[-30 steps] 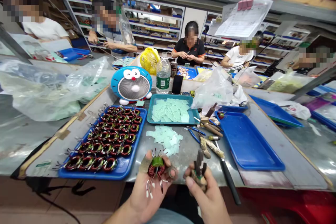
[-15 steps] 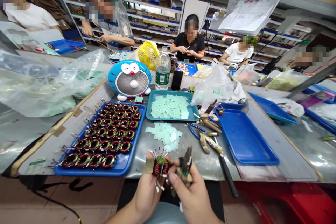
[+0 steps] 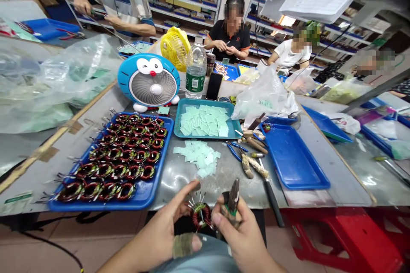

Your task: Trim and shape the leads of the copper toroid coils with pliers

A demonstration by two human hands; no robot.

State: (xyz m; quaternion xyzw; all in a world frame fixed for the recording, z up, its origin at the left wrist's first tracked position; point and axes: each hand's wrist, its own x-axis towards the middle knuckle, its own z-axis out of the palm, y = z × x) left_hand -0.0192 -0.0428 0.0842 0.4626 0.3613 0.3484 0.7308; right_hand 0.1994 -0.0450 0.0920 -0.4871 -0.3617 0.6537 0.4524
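A ring coil [image 3: 200,216] wound in dark red and green wire, with pale-tipped leads, is between my hands above my lap. My left hand [image 3: 173,226] is open beside it, thumb and index finger spread wide; tape wraps the thumb. The other left fingers are partly hidden behind the coil's left side. My right hand [image 3: 238,226] is closed around pliers [image 3: 233,200], jaws up, its fingertips at the coil's right edge. Similar coils [image 3: 105,170] fill a blue tray [image 3: 150,187] at left.
Pale green sheets [image 3: 200,158] lie in front of a teal tray [image 3: 208,135]. Tools [image 3: 251,166] and a long blue tray [image 3: 297,158] are at right. A blue fan [image 3: 149,81], a bottle [image 3: 196,68] and plastic bags [image 3: 264,94] stand behind. Other people sit across the bench.
My left thumb has moved down off the coil, and the left fingers have spread. The coil has turned to show its open ring. The view has shifted, bringing the bench slightly left and up.
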